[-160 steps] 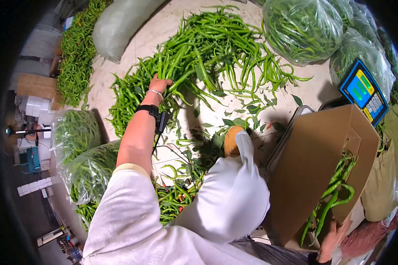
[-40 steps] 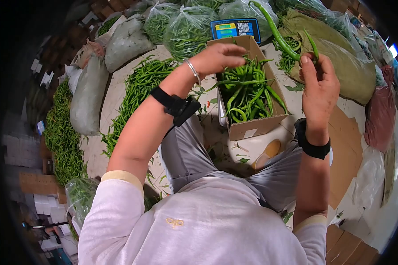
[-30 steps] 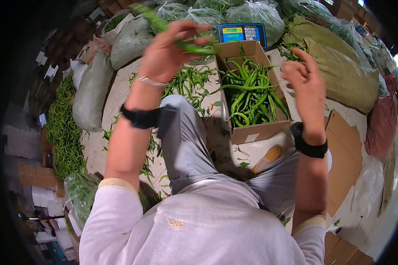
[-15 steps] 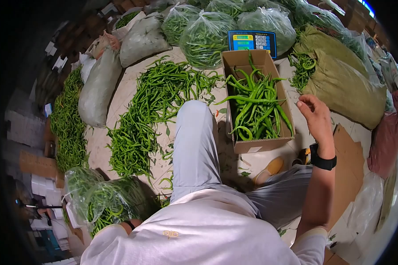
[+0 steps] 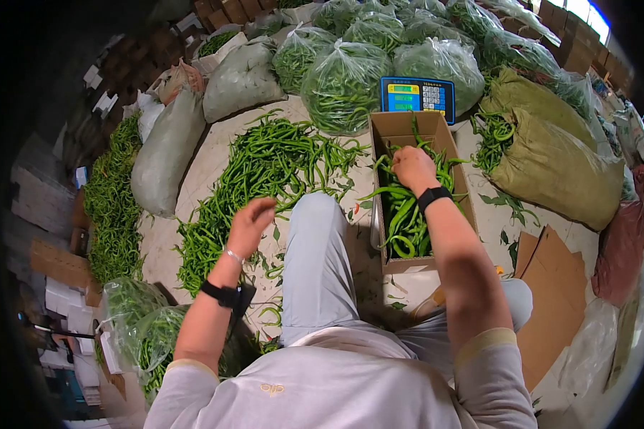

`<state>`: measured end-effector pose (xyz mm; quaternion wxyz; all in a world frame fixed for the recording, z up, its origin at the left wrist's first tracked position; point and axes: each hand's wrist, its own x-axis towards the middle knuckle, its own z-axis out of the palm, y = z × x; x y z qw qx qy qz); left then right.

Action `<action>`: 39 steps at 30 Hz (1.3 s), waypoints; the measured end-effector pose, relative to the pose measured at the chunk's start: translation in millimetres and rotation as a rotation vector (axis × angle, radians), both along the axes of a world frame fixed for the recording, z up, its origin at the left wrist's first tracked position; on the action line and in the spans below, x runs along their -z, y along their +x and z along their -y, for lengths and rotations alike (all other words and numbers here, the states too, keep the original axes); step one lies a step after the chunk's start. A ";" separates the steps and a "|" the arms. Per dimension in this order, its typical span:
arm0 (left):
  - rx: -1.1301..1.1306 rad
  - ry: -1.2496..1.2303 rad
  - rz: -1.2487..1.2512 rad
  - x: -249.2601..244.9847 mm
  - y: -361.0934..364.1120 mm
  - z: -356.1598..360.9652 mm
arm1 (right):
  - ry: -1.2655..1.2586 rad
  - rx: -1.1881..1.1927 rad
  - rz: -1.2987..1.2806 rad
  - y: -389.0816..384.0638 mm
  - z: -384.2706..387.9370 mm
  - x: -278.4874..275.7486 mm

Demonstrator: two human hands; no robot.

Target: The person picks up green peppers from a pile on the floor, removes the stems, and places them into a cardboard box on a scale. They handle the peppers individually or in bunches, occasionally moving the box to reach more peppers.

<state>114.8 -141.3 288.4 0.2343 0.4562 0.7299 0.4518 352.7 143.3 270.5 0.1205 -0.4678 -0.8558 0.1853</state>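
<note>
A cardboard box (image 5: 408, 266) holds long green chili peppers (image 5: 406, 222). My right hand (image 5: 413, 169) is inside the box's upper half, its fingers closed around peppers there; the fingertips are partly hidden. My left hand (image 5: 252, 227) hovers over the right edge of a loose chili pepper pile (image 5: 254, 161) on the floor, beside my knee. Its fingers are loosely bent and apart, with nothing visible in them. Just behind the box stands the blue panel of a digital scale (image 5: 417, 99).
Clear plastic bags of peppers (image 5: 345, 89) line the back. Full sacks stand at left (image 5: 168, 154) and right (image 5: 554, 161). Another pepper heap (image 5: 114, 207) spreads along the far left. Flat cardboard (image 5: 554, 293) lies at right. A bagged pepper bundle (image 5: 157, 336) sits by my left arm.
My right hand has moved left from beside the box into it, onto the peppers. My left hand has come up from the lower left to the loose pile. The view has shifted slightly.
</note>
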 end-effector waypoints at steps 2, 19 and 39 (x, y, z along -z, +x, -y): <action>0.050 0.090 0.046 -45.9 18.7 -29.7 | -0.004 -0.014 -0.107 14.6 -3.2 -13.0; 0.609 0.182 0.710 -98.8 153.4 -132.2 | -0.729 -0.234 -1.240 78.6 68.4 -137.7; 0.907 -1.573 -0.238 125.8 -42.4 270.4 | -0.117 0.217 -0.723 218.3 37.2 -108.7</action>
